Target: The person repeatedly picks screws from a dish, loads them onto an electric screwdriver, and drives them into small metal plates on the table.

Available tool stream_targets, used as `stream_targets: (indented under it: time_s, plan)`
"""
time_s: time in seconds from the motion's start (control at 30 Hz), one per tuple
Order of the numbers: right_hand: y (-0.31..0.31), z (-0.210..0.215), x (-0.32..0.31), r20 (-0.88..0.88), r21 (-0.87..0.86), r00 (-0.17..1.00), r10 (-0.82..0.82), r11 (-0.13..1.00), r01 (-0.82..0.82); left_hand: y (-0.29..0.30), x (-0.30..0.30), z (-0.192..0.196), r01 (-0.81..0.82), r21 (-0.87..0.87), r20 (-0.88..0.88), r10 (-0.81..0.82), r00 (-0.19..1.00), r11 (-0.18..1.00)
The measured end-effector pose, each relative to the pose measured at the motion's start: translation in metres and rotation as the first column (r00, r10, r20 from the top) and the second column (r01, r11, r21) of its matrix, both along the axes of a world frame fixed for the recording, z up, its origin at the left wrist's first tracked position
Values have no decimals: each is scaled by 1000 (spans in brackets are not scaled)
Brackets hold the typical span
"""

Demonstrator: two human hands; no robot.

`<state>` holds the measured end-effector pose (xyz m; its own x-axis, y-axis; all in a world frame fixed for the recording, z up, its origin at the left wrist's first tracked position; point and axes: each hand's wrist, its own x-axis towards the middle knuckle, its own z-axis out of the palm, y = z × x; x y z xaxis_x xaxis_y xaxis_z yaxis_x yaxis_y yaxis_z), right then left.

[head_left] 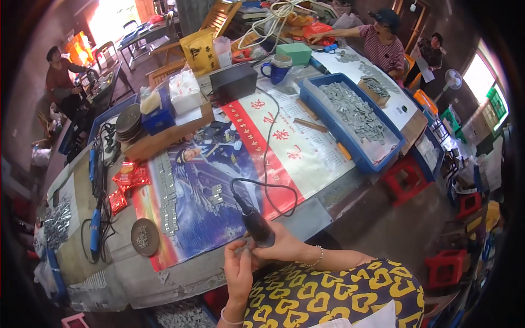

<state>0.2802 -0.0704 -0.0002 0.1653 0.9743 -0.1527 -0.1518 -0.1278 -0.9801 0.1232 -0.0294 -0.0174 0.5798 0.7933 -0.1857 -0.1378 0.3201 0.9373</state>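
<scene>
My right hand (285,245) is wrapped round a black corded electric screwdriver (256,224), held near the table's front edge with its cable end up. Close beside its lower end, my left hand (239,269) has thumb and fingers pinched together. Whatever small piece they hold is too small to make out. Under the tool lies a printed poster (219,232). Small silver metal parts (168,197) stand in rows on it, and a smaller group (217,193) sits nearer the tool. A round brown dish (135,235) with tiny metal pieces rests at the left.
A blue tray (358,157) of many metal parts stands at the right. Blue corded tools (95,232) and red packets (131,176) lie left. Behind are a black box (234,82) and blue mug (279,70). A person (383,46) reaches across the far end.
</scene>
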Motion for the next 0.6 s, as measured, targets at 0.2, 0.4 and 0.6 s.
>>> stream_targets:
  time_s: [0.2,0.4,0.6]
  plan:
    - [5,-26,5,-3,-52,993,-121,991,121,6,1,-10,18,13,14,-19,1000,1000]
    - [6,-5,3,-30,-76,990,-136,988,134,9,5,-4,-15,54,-69,19,997,998]
    - [12,-16,-7,-69,-86,994,-81,994,75,8,-2,-14,-61,26,-5,62,998,998]
